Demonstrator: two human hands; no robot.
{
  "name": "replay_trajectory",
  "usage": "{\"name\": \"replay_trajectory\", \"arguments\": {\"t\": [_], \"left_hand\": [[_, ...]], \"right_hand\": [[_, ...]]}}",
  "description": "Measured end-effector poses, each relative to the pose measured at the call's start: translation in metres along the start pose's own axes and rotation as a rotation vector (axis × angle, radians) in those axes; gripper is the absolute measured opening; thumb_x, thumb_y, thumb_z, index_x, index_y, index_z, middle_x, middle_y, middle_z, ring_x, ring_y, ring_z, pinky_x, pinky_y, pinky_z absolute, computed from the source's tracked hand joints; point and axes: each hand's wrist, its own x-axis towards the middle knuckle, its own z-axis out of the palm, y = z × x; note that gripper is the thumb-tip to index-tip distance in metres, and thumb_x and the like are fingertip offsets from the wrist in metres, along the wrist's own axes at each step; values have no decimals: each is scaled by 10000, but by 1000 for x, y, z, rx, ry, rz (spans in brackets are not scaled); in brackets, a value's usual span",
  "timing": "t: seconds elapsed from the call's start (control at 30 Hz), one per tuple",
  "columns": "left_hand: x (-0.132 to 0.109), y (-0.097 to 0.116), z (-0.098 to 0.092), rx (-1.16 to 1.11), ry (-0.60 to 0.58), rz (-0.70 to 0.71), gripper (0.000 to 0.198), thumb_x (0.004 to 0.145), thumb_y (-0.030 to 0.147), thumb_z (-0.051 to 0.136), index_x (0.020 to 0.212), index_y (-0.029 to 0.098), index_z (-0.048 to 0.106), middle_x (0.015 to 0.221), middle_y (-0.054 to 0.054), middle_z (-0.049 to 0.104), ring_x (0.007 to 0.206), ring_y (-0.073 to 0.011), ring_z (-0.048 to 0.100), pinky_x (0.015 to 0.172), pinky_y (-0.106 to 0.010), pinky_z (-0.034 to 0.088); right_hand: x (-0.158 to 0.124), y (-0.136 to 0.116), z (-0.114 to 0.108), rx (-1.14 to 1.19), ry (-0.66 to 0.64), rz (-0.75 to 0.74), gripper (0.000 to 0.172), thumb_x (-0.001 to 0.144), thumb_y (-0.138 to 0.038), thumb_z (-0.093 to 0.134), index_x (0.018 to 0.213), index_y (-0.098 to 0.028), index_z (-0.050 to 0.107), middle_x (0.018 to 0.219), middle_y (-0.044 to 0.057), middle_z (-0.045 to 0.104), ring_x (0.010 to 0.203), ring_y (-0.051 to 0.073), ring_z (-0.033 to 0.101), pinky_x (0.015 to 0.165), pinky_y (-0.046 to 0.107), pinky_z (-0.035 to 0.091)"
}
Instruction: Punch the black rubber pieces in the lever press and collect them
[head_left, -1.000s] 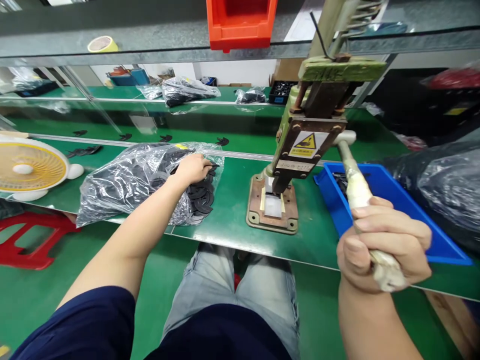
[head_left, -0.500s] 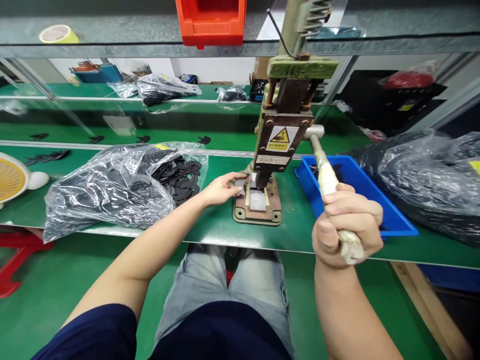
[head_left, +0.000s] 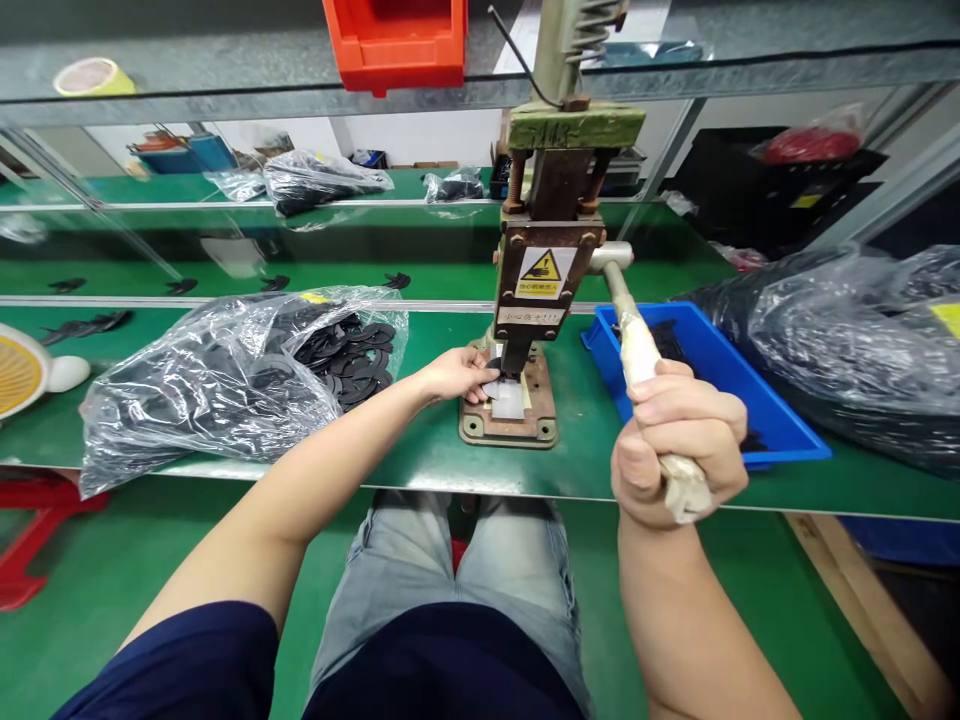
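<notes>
At the front edge of the green surface [head_left: 420, 465]: one seated person, both bare hands at a manual press.
Press [head_left: 536, 270]: upright, olive-green frame, yellow warning label on its head; rusty base plate [head_left: 480, 425] resting on the surface.
Lever [head_left: 637, 355]: pale wrapped handle, slanting from the right side of the press head down toward the person.
Right hand [head_left: 679, 440]: fist wrapped tight round the lower end of the lever.
Left hand [head_left: 457, 373]: fingers pinched narrow on a small dark part, set on the base plate just beneath the press head.
Clear bag [head_left: 202, 380]: left of the press, lying open, full of flat black ring-shaped parts [head_left: 352, 355].
Blue tray [head_left: 780, 420]: right of the press, behind the lever, with a few black pieces inside.
Second plastic bag [head_left: 855, 350]: far right, beside the tray.
Orange bin [head_left: 397, 45]: on the shelf above.
</notes>
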Motion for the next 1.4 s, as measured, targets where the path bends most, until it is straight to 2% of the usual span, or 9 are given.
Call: {"name": "replay_trajectory", "arguments": {"t": [0.3,0.57,0.8,0.9,1.1,1.17,1.23,1.37,1.4], "left_hand": [[-1,3,-11,-102,-34,-32,406,878,431,816,819,181,501,594,-52,715,487,-121,675,520,-198,550],[10,6,1,17,-13,-48,373,874,432,818,887,193,532,547,-12,670,468,-141,671,470,-191,502],[13,19,6,141,36,-166,269,901,342,787,995,204,577,516,22,627,435,-138,638,458,-196,477],[11,19,11,121,50,-199,241,913,349,767,987,208,586,515,19,625,415,-144,613,447,-220,470],[-12,1,21,191,72,142,133,999,329,630,1052,212,595,653,-27,695,528,-157,675,478,-242,509],[-23,-4,9,259,75,213,118,1004,317,613,1082,235,647,806,-44,752,665,-156,730,574,-245,564],[-31,-5,-19,360,137,248,125,985,313,634,1056,241,707,959,-52,777,842,-180,758,738,-277,605],[-31,-2,-118,602,416,197,170,928,247,660,1044,150,738,1161,-165,748,1191,-345,672,1075,-471,506],[-28,-2,-144,791,511,124,215,923,257,658,1094,155,738,1197,-165,746,1216,-349,660,1097,-476,488]], "right_hand": [[-2,2,-1,2,-12,-3,197,792,-285,757,719,-207,591,847,-18,593,855,188,693,1003,579,560],[-2,0,-1,-17,-5,6,208,794,-299,736,707,-221,564,820,-33,586,828,179,692,977,568,571],[1,1,4,-17,9,8,190,806,-278,703,697,-232,554,735,-54,599,948,204,720,1032,590,563],[3,3,4,-6,14,-8,193,791,-278,700,678,-233,550,712,-58,608,897,204,717,1017,607,567],[4,13,3,-44,68,-18,317,710,-337,756,565,-230,495,611,-51,580,689,196,661,876,601,588],[3,18,5,-34,103,-36,362,704,-368,764,532,-227,479,594,-49,586,655,188,653,853,579,588],[2,21,9,-13,158,-51,404,708,-399,765,508,-223,461,576,-44,585,629,180,643,830,561,582],[2,25,16,1,249,-64,501,711,-463,775,472,-220,408,517,-45,532,576,161,600,770,529,570],[2,25,17,-3,253,-71,520,710,-480,780,468,-222,399,502,-47,512,562,157,589,753,521,568]]}}
